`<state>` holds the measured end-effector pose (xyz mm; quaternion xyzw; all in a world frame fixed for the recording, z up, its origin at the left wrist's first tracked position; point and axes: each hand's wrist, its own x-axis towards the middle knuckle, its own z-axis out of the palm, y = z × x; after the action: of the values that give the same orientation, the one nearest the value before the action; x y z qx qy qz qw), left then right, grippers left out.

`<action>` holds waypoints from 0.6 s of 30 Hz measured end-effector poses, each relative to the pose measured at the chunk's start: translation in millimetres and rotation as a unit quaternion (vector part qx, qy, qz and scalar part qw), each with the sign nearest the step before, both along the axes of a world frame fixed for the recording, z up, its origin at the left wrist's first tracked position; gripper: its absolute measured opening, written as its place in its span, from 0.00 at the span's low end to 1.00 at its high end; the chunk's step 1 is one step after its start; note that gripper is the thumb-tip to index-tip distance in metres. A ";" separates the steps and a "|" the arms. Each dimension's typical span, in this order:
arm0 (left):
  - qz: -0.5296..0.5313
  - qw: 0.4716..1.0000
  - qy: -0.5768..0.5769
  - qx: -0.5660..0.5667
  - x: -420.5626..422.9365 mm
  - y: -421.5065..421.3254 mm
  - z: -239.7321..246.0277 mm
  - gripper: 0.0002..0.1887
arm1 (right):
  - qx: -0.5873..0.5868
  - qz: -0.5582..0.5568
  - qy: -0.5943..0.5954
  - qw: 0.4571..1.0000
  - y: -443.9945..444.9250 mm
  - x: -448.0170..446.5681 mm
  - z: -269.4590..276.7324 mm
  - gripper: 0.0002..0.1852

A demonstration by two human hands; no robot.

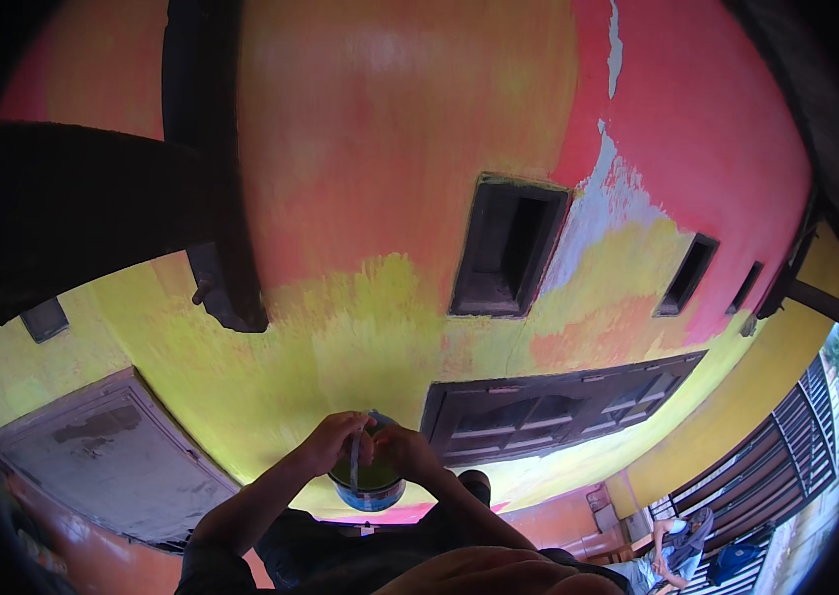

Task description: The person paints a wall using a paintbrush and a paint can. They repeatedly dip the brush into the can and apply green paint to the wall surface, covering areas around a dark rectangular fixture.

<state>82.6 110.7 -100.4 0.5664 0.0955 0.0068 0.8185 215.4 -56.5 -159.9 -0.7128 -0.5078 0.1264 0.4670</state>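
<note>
A bucket of yellow-green paint point(369, 497) is in front of me at the lower middle, with both my hands above its rim. My left hand point(341, 440) is closed at a pale strip, seemingly the bucket's handle, that runs down across the opening. Close beside it, my right hand point(406, 450) is bent inward over the right side of the bucket; what its fingers hold is hidden. Behind them rises a wall point(345, 335), yellow-green low down and orange to pink higher up, with brushy edges between the colours.
Dark beams point(204, 149) cross the upper left. Small recessed openings point(497, 253) and a dark window frame point(560, 409) are in the wall. A grey door panel point(114, 461) stands lower left. At the lower right a person point(676, 550) sits by a metal railing point(776, 446).
</note>
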 end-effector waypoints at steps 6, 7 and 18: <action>0.006 1.000 0.011 0.018 4.7 0.2 -0.4 0.20 | -0.016 -0.006 -0.044 0.999 1.4 1.1 -8.2 0.11; 0.011 1.000 0.013 0.020 5.5 -0.7 -0.1 0.20 | -0.029 -0.012 -0.028 0.999 1.2 1.6 -8.5 0.11; 0.008 1.000 0.025 0.010 8.0 -8.9 5.4 0.20 | 0.013 -0.044 -0.094 0.995 -12.3 -1.3 2.3 0.13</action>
<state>90.6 101.8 -95.1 0.5737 0.1203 0.0007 0.8102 214.2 -68.7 -157.6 -0.7369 -0.5193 0.0321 0.4316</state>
